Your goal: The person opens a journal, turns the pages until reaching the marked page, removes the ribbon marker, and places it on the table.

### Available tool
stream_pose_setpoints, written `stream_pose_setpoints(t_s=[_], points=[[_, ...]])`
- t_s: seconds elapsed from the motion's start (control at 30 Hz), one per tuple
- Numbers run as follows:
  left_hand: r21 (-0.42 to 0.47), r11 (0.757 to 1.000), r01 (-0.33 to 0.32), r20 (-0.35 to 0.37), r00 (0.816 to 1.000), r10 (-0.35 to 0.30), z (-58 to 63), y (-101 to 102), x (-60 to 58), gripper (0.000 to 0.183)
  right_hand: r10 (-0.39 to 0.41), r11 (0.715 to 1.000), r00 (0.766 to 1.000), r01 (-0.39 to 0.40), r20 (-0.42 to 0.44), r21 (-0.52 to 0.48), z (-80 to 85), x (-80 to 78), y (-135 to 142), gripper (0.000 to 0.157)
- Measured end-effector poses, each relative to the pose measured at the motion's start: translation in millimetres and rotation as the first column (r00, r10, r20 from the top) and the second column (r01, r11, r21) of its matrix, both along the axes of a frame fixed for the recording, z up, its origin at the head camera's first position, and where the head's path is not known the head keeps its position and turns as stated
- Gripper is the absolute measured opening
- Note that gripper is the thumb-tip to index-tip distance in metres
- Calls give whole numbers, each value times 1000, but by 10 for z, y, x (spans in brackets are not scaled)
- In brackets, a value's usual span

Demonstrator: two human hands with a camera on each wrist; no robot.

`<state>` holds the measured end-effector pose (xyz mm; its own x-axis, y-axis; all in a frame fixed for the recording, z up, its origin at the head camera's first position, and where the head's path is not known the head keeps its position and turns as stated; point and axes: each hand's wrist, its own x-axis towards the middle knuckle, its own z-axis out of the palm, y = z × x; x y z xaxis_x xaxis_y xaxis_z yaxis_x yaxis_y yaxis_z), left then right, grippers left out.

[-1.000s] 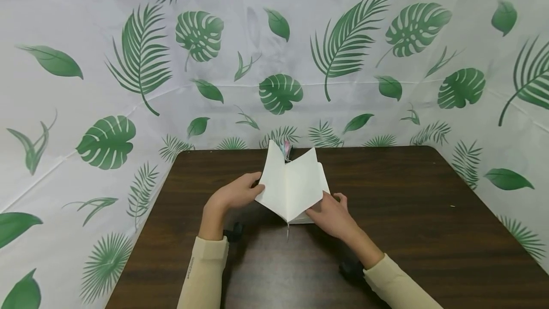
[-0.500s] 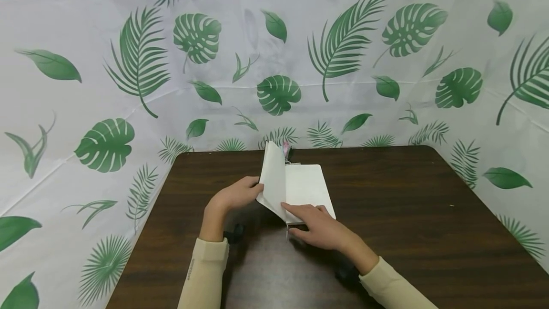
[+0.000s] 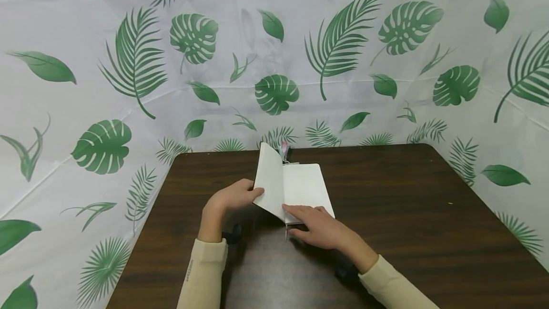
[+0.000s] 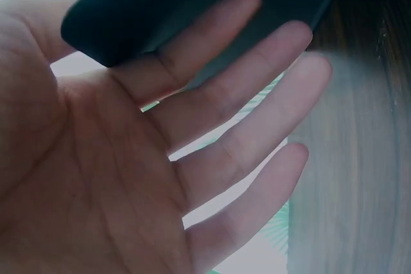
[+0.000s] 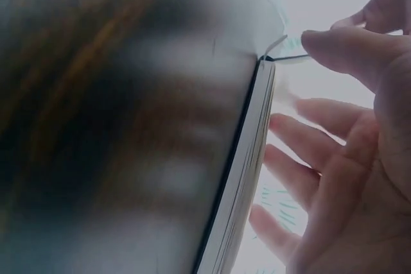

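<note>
A notebook [image 3: 305, 185] with white pages lies open on the dark wooden table [image 3: 399, 232], its left side raised at a slant. My left hand [image 3: 231, 197] pinches that raised side, thumb over the page and fingers behind. In the left wrist view those fingers spread across the dark cover [image 4: 160, 11]. With fingers extended, my right hand [image 3: 319, 228] rests at the lower part of the right page, its index fingertip by the center fold. The right wrist view shows the stacked page edges [image 5: 241, 178] beside the fingers. A thin ribbon [image 3: 286, 232] hangs from the notebook's lower edge.
A pink and pale blue item [image 3: 283, 149] with a dark part lies just behind the notebook's top. A white curtain with green leaf prints [image 3: 240, 37] hangs around the table's back and sides. A tiny pale speck [image 3: 450, 203] lies on the right.
Raised pages have gone over to the left, baring the flat right page. My right hand moved from the right edge to the center fold. The left side has since tilted slightly lower.
</note>
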<state>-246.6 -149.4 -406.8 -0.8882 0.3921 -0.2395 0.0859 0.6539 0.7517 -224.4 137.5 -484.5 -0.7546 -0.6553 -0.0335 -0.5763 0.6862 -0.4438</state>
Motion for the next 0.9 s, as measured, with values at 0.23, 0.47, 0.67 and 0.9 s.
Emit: stream_pose_setpoints(t_s=[0.23,0.47,0.67,0.9], points=[[46,998,37,3,999,-37,-5,7,-27,35,18,997,999,-16,-27,71,12,-29,49,61],[43,999,22,21,1000,-23,-11,9,-19,34,-18,995,997,26,-75,97,-4,-57,106,62],[48,999,6,35,999,-8,-10,1,-9,34,-63,987,993,76,-98,139,13,-108,183,64],[48,999,10,28,1000,-12,-7,-2,-14,34,-48,992,997,56,-67,114,56,-171,268,63]])
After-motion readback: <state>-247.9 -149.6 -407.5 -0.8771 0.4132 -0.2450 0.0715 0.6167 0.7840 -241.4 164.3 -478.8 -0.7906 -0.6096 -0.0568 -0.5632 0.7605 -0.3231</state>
